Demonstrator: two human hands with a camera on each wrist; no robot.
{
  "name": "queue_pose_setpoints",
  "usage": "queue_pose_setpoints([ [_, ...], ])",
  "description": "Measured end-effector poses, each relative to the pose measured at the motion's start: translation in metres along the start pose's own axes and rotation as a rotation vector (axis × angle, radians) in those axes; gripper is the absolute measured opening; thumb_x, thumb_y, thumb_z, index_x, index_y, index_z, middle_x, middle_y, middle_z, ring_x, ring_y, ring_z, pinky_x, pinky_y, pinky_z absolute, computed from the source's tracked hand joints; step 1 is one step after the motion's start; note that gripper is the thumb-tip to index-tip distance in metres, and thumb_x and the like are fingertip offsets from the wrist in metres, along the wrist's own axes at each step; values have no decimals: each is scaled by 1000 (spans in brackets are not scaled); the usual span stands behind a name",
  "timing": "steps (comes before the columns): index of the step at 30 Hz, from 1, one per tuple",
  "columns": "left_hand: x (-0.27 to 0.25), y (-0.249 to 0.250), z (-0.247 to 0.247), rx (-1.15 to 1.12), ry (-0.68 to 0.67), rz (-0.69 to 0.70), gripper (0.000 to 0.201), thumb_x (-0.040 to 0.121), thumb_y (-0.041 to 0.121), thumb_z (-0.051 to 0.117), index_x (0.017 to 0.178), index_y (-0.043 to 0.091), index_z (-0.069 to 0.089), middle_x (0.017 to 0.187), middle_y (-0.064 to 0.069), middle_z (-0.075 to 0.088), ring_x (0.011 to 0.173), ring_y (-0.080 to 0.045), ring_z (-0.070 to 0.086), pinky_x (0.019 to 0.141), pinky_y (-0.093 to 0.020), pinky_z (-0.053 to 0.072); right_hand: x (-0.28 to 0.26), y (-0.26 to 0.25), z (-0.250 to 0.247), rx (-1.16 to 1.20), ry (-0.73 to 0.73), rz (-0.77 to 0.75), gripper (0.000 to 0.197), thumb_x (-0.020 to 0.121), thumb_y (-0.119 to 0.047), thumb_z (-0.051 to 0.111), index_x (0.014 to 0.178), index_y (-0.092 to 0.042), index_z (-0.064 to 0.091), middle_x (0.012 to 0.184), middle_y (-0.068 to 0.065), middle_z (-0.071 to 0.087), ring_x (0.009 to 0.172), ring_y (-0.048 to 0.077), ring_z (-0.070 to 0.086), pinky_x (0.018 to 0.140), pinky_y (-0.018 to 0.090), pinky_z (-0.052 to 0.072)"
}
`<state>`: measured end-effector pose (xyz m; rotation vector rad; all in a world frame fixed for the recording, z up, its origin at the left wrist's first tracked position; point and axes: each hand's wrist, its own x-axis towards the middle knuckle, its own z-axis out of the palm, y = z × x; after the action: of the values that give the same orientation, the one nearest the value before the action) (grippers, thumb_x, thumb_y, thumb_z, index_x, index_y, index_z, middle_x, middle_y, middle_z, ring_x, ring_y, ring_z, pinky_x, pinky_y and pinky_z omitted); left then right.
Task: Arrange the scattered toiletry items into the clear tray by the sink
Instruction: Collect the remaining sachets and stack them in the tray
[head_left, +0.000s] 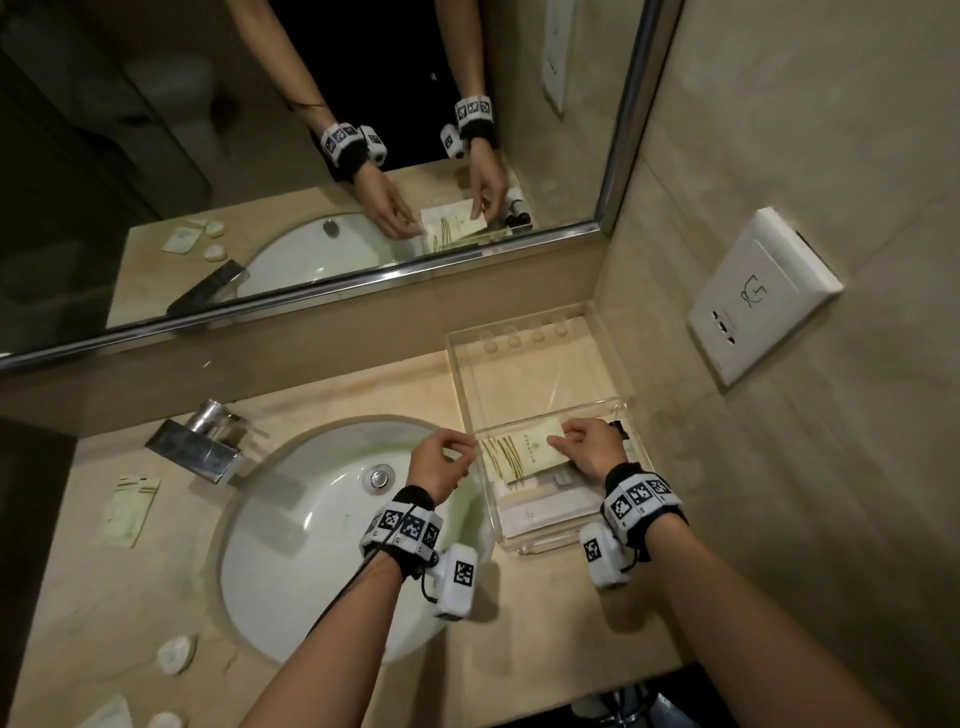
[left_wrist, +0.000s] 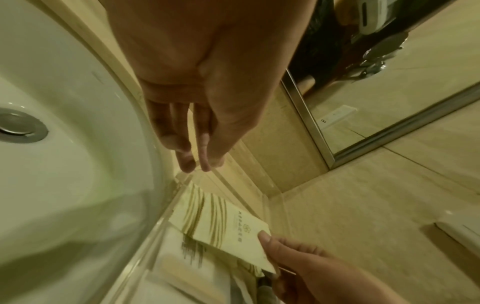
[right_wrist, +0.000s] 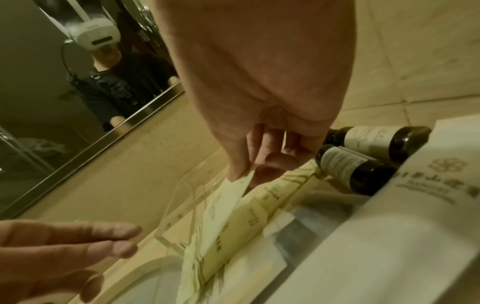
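Observation:
A clear tray (head_left: 540, 358) stands on the counter right of the sink, holding white boxes (head_left: 540, 506) and two dark bottles (right_wrist: 363, 164). My right hand (head_left: 587, 447) pinches the far corner of a pale green sachet (head_left: 519, 452) (left_wrist: 226, 232) (right_wrist: 228, 203) with brown stripes, held over the tray's near half above another sachet. My left hand (head_left: 441, 460) (left_wrist: 197, 131) hovers just left of the tray's edge, fingers relaxed and holding nothing. Loose on the counter left of the sink lie another green sachet (head_left: 130, 512) and a round white packet (head_left: 174, 654).
The white sink basin (head_left: 322, 545) with its drain (head_left: 381, 477) sits left of the tray, a chrome faucet (head_left: 200, 441) behind it. A mirror runs along the back wall and a wall socket (head_left: 758, 296) is on the right. More small packets (head_left: 166, 719) lie at the counter's near left.

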<state>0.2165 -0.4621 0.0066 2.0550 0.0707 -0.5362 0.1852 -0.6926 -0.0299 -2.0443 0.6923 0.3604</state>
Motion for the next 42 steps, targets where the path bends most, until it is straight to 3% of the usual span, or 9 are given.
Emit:
queue_pose_setpoints([
  [3,1,-4,4,101,-47,74,16,89,8,60,98,15,72,103,3,70,68,-16,61,53,-11,42,0,-8,6,8,3,31,37,85,-22,74,115,-4,66,98,7,69,93,14,57,86,20,40],
  [6,0,-7,9,203,-103,144,23,90,7,56,102,18,73,112,5,68,74,-11,59,71,-19,48,-1,-16,14,-1,-6,54,28,81,-20,77,104,-8,69,106,9,71,96,19,62,87,25,47],
  [11,1,-14,15,284,-224,169,30,92,5,52,114,17,69,126,1,63,112,-19,60,96,-28,47,-4,-16,24,-73,59,23,23,75,-22,81,84,-18,60,96,9,69,89,23,66,85,36,54],
  [20,2,-20,18,367,-287,166,33,95,10,51,125,17,63,137,1,56,125,-18,52,106,-31,40,-11,-12,22,-97,112,-8,28,76,-15,80,89,-16,55,77,1,63,80,22,66,81,37,55],
  [24,0,-21,13,300,-266,191,32,93,9,53,121,19,65,131,2,59,117,-16,55,96,-25,45,-15,-11,16,-82,121,-19,25,79,-18,78,93,-14,58,72,-5,60,80,19,65,79,31,53],
  [29,-10,-18,-2,50,-66,92,20,92,10,53,101,20,68,90,1,64,71,-14,59,55,-16,43,-26,-24,8,19,179,-96,16,83,-21,73,90,-14,60,74,-5,62,79,18,64,72,29,52],
  [32,-24,-20,-19,-83,21,2,14,92,12,53,99,13,66,84,-2,65,70,-16,61,53,-21,45,-39,-45,15,69,151,-200,10,84,-23,71,89,-15,66,80,-3,67,77,14,64,65,24,49],
  [37,-64,-34,-59,-172,169,-74,13,92,17,57,97,8,65,79,-3,66,68,-16,62,52,-21,44,-65,-90,52,172,8,-368,7,82,-23,72,85,-17,69,81,-3,71,75,10,65,72,26,54],
  [42,-115,-61,-103,-192,325,-149,17,91,18,58,99,4,64,76,-3,66,64,-17,61,52,-23,44,-95,-121,107,199,-167,-460,5,83,-21,72,83,-18,68,77,-5,68,72,16,66,72,27,54],
])
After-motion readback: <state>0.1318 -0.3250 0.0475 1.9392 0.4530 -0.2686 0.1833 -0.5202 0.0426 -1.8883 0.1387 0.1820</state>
